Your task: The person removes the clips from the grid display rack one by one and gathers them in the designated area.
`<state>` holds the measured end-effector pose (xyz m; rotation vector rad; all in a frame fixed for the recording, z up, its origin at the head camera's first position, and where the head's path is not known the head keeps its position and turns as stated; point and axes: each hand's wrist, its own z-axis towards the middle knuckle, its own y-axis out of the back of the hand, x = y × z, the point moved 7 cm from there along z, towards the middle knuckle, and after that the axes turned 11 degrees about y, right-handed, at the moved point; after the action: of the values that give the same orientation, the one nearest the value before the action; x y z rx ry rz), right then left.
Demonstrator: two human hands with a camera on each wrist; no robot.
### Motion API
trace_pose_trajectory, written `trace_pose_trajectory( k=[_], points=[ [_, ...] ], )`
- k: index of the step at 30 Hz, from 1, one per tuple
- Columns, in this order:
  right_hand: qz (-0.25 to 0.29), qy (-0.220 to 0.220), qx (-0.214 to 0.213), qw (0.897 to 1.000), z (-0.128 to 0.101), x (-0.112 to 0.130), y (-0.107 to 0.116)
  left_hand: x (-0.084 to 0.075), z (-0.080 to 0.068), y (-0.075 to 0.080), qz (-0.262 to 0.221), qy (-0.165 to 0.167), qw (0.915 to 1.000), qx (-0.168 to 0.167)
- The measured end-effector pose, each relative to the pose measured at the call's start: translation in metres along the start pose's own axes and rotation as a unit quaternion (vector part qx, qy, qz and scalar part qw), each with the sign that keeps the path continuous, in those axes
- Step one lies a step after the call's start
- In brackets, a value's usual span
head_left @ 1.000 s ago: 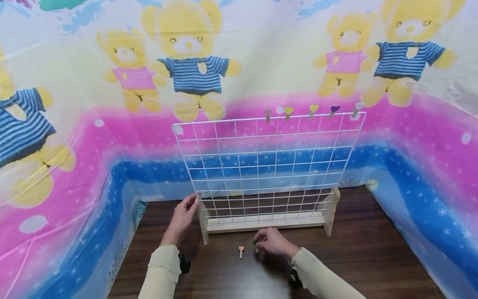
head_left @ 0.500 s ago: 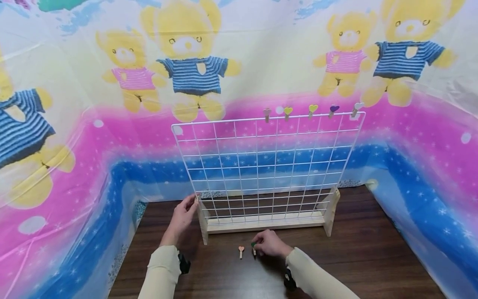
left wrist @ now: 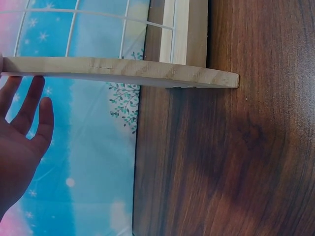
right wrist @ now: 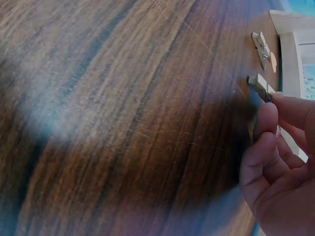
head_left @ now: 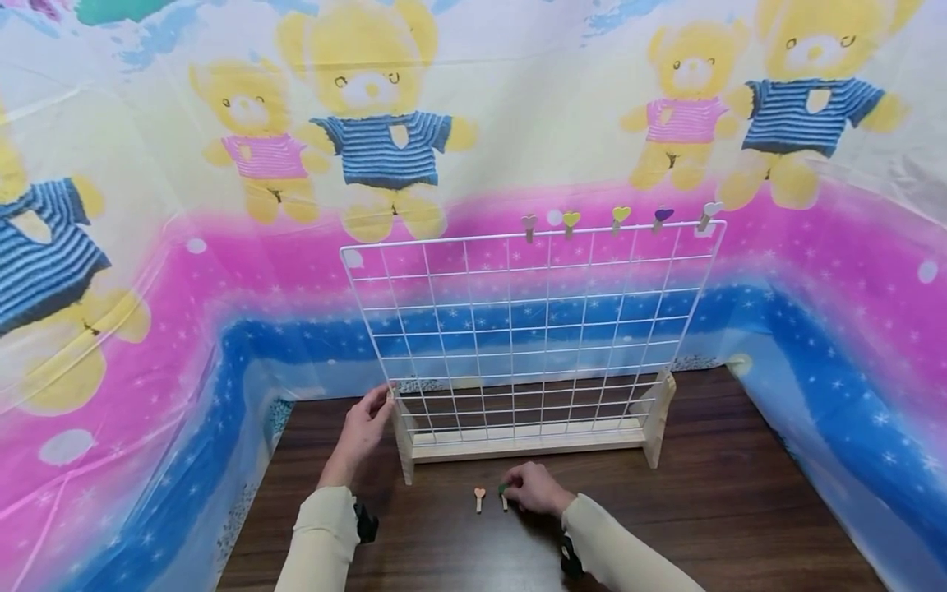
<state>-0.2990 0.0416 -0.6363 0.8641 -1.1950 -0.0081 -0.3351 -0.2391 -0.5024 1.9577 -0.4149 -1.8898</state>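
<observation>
My right hand [head_left: 538, 487] pinches a small wooden clothespin with a green heart [head_left: 503, 489] just above or on the table; I cannot tell whether it touches. In the right wrist view the pale end of this clothespin [right wrist: 261, 84] sticks out past the thumb and finger. Beside it lies another clothespin with an orange heart [head_left: 479, 495]. At the left, my left hand [head_left: 364, 423] holds the upper end of the wooden side support [left wrist: 123, 68] of a white wire grid rack [head_left: 510, 333]. In the left wrist view several fingers reach that board's outer face.
Several heart clothespins, among them a purple one [head_left: 663, 215] and a white one [head_left: 712, 212], sit along the right part of the grid's top bar. The rack stands on a dark wood table [head_left: 725, 493]. A bear-print cloth [head_left: 518, 99] hangs behind and at both sides.
My right hand has shifted slightly left with the green-heart clothespin, closer to the orange one, and the clothespin now points downward toward the front. My left hand stays on the rack's support.
</observation>
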Motion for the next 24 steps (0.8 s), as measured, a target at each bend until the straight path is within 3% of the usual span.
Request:
trace_pose_trajectory(
  k=[11,24],
  points=[
    [-0.019,0.013,-0.01,1.0,0.0024,-0.0046,-0.0028,-0.0002,0.0011,-0.0001,0.002,-0.011,0.9999,-0.007],
    [-0.027,0.0,0.003,1.0,0.0029,-0.0063,-0.004,0.0012,0.0007,-0.0011,-0.001,0.007,1.0,0.004]
  ],
)
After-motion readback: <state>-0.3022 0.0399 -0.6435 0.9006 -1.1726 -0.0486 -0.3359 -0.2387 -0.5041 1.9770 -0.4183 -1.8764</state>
